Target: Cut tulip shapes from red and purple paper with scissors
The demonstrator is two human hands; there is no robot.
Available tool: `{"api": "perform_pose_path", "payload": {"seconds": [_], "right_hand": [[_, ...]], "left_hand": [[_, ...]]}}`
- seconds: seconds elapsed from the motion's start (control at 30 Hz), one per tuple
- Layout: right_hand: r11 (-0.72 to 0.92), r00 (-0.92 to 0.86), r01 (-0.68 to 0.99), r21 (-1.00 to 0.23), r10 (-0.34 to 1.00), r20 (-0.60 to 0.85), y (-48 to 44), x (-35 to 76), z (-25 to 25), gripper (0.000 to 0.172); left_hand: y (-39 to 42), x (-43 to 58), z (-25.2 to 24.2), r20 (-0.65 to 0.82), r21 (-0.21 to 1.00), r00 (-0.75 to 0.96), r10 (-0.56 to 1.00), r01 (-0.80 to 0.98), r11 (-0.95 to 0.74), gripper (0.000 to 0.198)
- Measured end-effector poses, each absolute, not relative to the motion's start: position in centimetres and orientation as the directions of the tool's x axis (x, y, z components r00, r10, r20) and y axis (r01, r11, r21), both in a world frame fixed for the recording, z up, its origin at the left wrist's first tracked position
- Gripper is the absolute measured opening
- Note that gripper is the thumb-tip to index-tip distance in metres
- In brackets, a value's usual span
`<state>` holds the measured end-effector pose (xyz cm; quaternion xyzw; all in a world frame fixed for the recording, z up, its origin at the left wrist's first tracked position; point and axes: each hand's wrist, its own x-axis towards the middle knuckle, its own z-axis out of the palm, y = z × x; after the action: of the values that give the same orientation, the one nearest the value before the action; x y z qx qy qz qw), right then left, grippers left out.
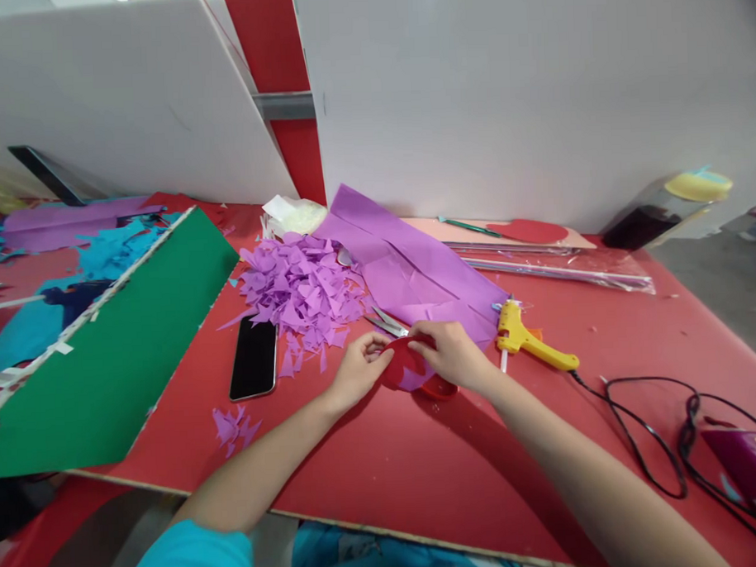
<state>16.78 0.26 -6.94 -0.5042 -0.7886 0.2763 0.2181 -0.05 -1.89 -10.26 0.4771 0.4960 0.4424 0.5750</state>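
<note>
My left hand (pixel 360 371) pinches the left edge of a round red piece (pixel 398 364), which looks like paper or foam sheet. From above, my right hand (pixel 451 351) grips the same piece at its upper right edge. A purple scrap (pixel 414 379) lies on its lower part. Under and right of it, another curved red piece (pixel 440 388) shows, partly hidden. Just beyond my fingers lie scissors (pixel 388 323), their handles covered by my hand. A heap of cut purple pieces (pixel 300 286) sits to the left, and a creased purple sheet (pixel 408 262) lies behind.
A phone (pixel 254 358) lies left of my arm, near a green board (pixel 120 350). At right are a yellow glue gun (pixel 529 338), its black cord (pixel 643 423) and a jar of dark liquid (pixel 661 211). White panels (pixel 533 96) stand behind the red table (pixel 385 473).
</note>
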Motion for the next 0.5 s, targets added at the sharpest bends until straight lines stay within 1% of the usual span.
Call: {"api": "perform_pose_path", "payload": {"seconds": [0.07,0.13,0.2,0.23,0.3,0.37,0.4,0.47,0.5], "right_hand": [[0.375,-0.453,0.739,-0.559,0.891,-0.002,0.7,16.9,-6.3,0.017],[0.414,-0.500,0.774,-0.479,0.864,-0.063,1.0,16.8,-5.9,0.019],[0.465,-0.550,0.774,-0.428,0.830,-0.091,1.2,16.6,-5.7,0.020],[0.488,-0.570,0.766,-0.418,0.816,-0.093,1.2,16.6,-5.7,0.020],[0.499,-0.584,0.745,-0.442,0.809,-0.071,1.3,16.5,-5.7,0.019],[0.475,-0.541,0.711,-0.518,0.840,0.027,1.4,16.6,-6.0,0.016],[0.449,-0.482,0.695,-0.562,0.871,0.099,1.4,16.6,-6.3,0.017],[0.365,-0.288,0.666,-0.651,0.930,0.226,1.1,16.7,-7.1,0.031],[0.299,-0.179,0.647,-0.701,0.954,0.241,0.9,16.8,-7.6,0.037]], "left_hand": [[-1.9,-0.3,-9.8,-0.136,0.991,0.180,0.974,0.032,0.132,0.011],[-1.9,-0.5,-9.2,-0.089,0.985,0.255,0.963,0.169,0.046,0.012],[-1.9,-0.8,-8.8,-0.053,0.958,0.320,0.946,0.284,-0.042,0.011],[-1.9,-0.8,-8.7,-0.045,0.948,0.337,0.940,0.312,-0.066,0.011],[-1.9,-1.0,-8.7,-0.048,0.951,0.328,0.943,0.304,-0.057,0.011],[-1.8,-1.0,-8.8,-0.048,0.959,0.290,0.956,0.281,-0.037,0.013],[-1.8,-1.0,-9.0,-0.053,0.965,0.265,0.963,0.260,-0.019,0.014],[-1.8,-0.8,-9.3,-0.084,0.984,0.200,0.976,0.169,0.050,0.018],[-1.9,-0.7,-9.5,-0.108,0.991,0.167,0.980,0.102,0.092,0.019]]}}
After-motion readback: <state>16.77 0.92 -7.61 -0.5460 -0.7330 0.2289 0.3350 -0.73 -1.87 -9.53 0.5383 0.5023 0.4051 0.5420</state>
